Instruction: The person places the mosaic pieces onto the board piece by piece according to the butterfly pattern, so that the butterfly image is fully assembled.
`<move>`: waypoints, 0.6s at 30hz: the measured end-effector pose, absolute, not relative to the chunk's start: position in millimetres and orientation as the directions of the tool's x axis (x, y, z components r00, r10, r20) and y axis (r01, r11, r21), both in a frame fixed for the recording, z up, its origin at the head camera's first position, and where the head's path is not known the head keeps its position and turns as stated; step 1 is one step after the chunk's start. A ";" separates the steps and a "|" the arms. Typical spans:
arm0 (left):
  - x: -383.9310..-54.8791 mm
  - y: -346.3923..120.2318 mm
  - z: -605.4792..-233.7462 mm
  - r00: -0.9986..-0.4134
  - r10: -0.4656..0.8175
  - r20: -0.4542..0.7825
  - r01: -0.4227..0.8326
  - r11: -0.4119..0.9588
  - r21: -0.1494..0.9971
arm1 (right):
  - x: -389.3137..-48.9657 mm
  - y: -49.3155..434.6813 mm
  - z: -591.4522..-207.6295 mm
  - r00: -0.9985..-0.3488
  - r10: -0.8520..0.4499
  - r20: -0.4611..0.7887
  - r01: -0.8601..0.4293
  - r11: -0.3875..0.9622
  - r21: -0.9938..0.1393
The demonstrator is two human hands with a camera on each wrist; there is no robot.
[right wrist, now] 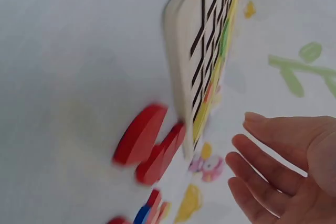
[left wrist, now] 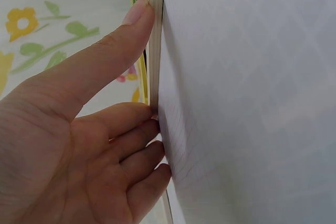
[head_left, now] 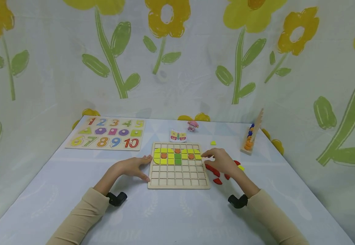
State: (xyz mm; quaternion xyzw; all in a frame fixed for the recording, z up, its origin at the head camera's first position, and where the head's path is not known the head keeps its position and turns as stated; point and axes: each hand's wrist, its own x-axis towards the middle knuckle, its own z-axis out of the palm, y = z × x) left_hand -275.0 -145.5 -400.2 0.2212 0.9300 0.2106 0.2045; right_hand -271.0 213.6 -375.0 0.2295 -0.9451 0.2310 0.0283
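Note:
A wooden grid board [head_left: 179, 186] lies on the table with yellow tiles [head_left: 171, 161], orange round pieces [head_left: 164, 156] and green squares [head_left: 178, 162] in its upper rows. My left hand [head_left: 132, 166] touches the board's left edge with thumb and fingertips; the left wrist view has the thumb on the rim [left wrist: 154, 51]. Over the board's right edge hovers my right hand [head_left: 221, 160], its fingers loosely bent. Nothing shows between them in the right wrist view. Several red pieces [head_left: 217, 181] lie beside the board, partly below that hand.
Behind the board are a butterfly pattern card [head_left: 178, 136] and a small pink figurine [head_left: 192, 126]. A number-and-shape puzzle board [head_left: 105, 133] lies at back left. Back right stands a wooden bead toy [head_left: 250, 139]. Loose yellow pieces [head_left: 213, 143] lie to the right.

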 end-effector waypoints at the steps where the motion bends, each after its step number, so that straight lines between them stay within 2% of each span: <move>1: -275.1 -145.6 -400.3 -0.818 0.498 -0.287 0.326 0.813 0.483 | -270.4 219.0 -375.6 -0.895 -0.416 0.162 -0.444 0.791 -0.422; 9: -275.4 -145.9 -400.6 -0.812 0.513 -0.278 0.337 0.802 0.494 | -265.6 256.6 -383.8 -0.924 -0.352 0.148 -0.381 0.830 -0.407; 18: -277.1 -146.2 -402.5 -0.815 0.508 -0.279 0.333 0.805 0.491 | -267.2 290.9 -386.6 -0.966 -0.253 0.047 -0.252 0.893 -0.373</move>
